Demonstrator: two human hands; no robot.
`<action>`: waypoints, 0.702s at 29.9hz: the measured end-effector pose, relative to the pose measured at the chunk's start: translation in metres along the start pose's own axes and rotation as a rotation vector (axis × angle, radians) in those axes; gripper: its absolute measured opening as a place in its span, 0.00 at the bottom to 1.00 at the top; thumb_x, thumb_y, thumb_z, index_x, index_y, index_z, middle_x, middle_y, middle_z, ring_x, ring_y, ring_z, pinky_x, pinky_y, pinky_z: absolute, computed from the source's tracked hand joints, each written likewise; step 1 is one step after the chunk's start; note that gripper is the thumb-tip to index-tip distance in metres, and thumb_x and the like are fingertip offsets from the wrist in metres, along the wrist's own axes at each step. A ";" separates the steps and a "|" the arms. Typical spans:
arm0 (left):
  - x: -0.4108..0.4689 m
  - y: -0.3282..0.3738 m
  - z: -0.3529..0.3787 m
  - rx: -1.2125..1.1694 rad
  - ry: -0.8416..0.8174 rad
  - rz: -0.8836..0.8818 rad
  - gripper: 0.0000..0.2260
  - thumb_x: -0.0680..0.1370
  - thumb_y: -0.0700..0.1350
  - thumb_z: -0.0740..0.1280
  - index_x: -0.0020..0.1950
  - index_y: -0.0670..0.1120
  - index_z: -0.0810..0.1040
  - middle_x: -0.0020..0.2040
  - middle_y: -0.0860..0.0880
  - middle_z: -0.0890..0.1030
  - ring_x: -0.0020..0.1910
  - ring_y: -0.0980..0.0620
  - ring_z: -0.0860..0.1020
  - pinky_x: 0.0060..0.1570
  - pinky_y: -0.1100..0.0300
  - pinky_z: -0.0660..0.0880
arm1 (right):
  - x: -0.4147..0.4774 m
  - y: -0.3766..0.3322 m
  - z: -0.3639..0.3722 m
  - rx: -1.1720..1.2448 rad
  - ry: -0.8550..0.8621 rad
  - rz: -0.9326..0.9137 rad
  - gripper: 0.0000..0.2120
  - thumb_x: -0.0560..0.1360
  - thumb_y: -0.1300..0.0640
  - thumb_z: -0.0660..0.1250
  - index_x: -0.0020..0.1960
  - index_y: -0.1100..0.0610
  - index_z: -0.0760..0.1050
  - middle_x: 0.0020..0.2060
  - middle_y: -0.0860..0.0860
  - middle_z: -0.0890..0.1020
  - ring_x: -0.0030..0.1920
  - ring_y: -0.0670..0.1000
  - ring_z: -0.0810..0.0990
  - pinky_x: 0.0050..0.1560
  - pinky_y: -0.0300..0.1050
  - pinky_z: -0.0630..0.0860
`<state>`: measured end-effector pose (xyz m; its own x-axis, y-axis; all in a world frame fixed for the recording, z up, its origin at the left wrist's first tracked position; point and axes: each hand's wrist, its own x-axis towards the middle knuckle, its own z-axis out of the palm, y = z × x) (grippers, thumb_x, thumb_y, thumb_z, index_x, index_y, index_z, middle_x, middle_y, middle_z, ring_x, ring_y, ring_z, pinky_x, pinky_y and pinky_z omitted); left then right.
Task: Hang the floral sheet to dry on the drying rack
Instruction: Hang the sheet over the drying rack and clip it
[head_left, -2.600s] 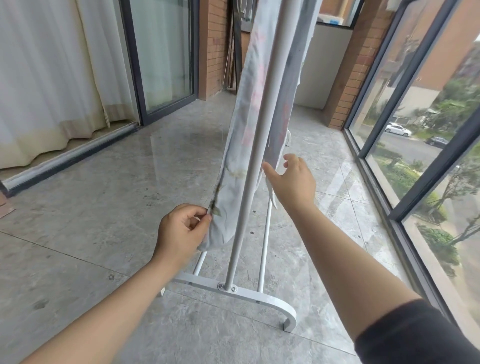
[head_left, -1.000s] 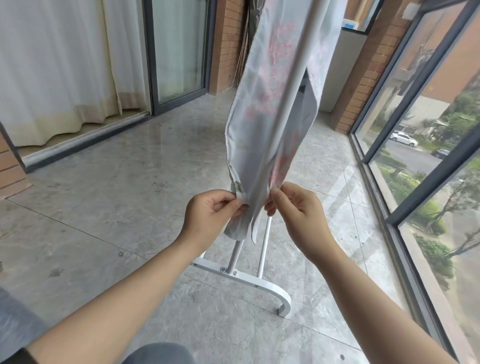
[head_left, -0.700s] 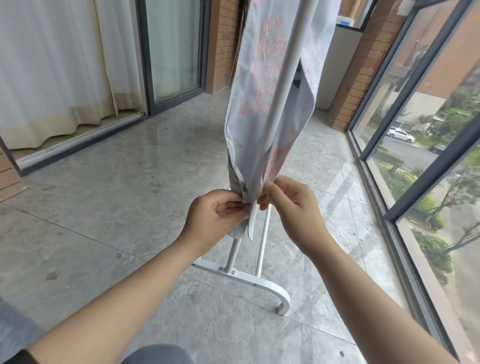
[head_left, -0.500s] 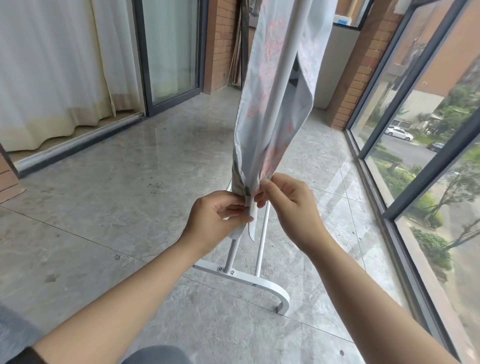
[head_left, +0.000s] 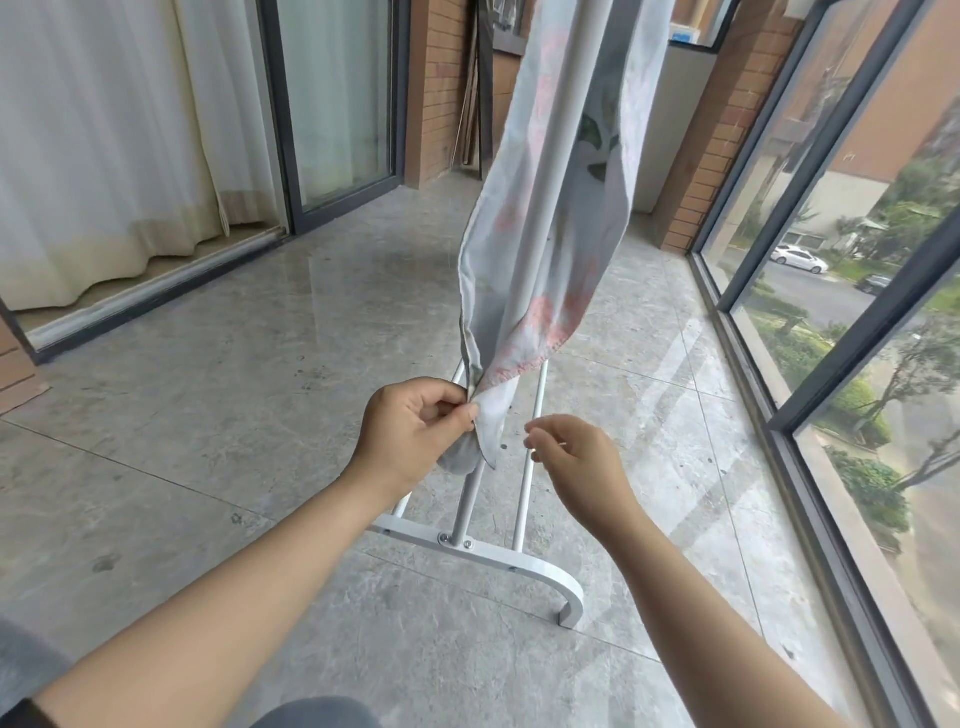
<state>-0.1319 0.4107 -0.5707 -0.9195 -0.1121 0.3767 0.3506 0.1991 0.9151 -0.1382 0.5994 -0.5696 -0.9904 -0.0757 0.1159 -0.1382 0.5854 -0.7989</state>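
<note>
The pale floral sheet (head_left: 524, 249) hangs over the white drying rack (head_left: 558, 156), draped down both sides of its upright pole. My left hand (head_left: 410, 431) pinches the sheet's lowest corner between thumb and fingers. My right hand (head_left: 576, 457) hovers just right of that corner with fingers loosely curled, holding nothing and clear of the cloth. The rack's top lies above the view.
The rack's curved white foot (head_left: 519, 564) rests on the grey tiled floor right in front of me. Glass windows with dark frames (head_left: 810, 415) run along the right. A sliding glass door (head_left: 332, 104) and curtain (head_left: 104, 130) stand at the left.
My right hand has let go of the sheet's right edge and dropped lower, away from it. The freed edge has swung back to the right. My left hand keeps its pinch.
</note>
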 end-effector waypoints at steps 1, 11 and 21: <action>0.002 0.000 -0.001 -0.008 0.000 -0.004 0.05 0.72 0.35 0.72 0.40 0.45 0.82 0.34 0.49 0.84 0.35 0.54 0.82 0.39 0.59 0.79 | -0.002 0.007 0.006 -0.003 -0.042 0.043 0.11 0.77 0.56 0.63 0.58 0.55 0.78 0.50 0.48 0.83 0.49 0.45 0.80 0.52 0.44 0.78; 0.032 0.007 -0.003 -0.129 -0.110 -0.032 0.09 0.71 0.42 0.69 0.42 0.36 0.78 0.39 0.38 0.82 0.38 0.47 0.82 0.48 0.45 0.79 | 0.015 0.016 0.043 -0.465 0.234 -0.385 0.08 0.75 0.50 0.63 0.50 0.53 0.75 0.43 0.46 0.79 0.37 0.51 0.79 0.31 0.48 0.76; 0.026 -0.002 0.011 -0.041 -0.174 -0.028 0.04 0.72 0.43 0.69 0.39 0.44 0.78 0.39 0.42 0.84 0.40 0.45 0.82 0.48 0.42 0.78 | -0.004 0.038 0.036 -0.530 0.120 -0.572 0.13 0.75 0.59 0.62 0.33 0.56 0.64 0.28 0.48 0.68 0.27 0.50 0.65 0.23 0.43 0.61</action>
<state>-0.1581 0.4183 -0.5643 -0.9446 0.0539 0.3238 0.3283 0.1585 0.9312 -0.1395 0.5929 -0.6214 -0.7544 -0.4113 0.5115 -0.5744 0.7909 -0.2112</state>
